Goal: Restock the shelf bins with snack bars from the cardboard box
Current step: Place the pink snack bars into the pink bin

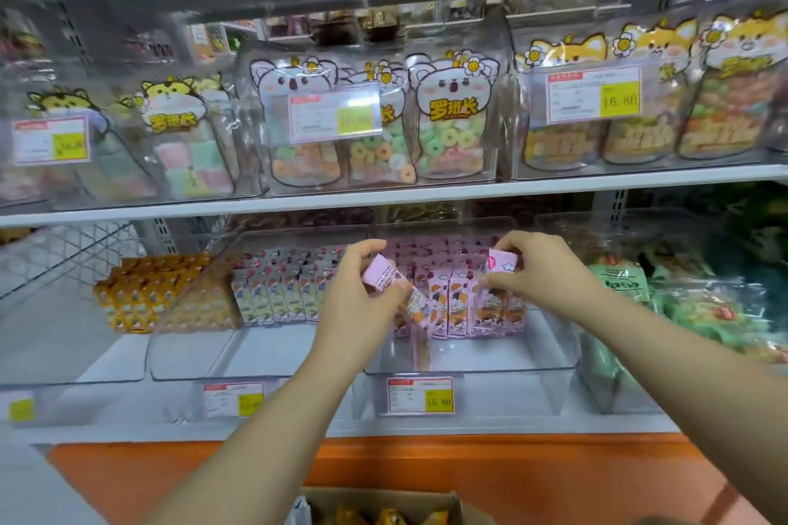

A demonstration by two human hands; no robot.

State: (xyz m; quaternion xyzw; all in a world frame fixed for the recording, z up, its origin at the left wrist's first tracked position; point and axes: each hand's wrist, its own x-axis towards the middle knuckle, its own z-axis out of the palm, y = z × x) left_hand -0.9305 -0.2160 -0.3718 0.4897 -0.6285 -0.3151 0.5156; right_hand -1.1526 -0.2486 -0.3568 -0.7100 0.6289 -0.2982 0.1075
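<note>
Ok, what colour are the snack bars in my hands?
Pink: the snack bars in the left hand and right hand, best in the head view.

pink snack bars (pixel 458 303) bore an orange-and-brown cartoon print with white clouds. cream-green bars (pixel 277 296) beside them carried red and blue marks; orange-yellow bars (pixel 136 294) lay farthest left. packets (pixel 622 281) at right were green. price tags (pixel 420 395) were white with a red header and a yellow patch. base panel (pixel 383 465) was orange, cardboard box (pixel 383 501) brown. upper bags (pixel 452 119) showed white koala prints over green, orange and pink rings.
</note>
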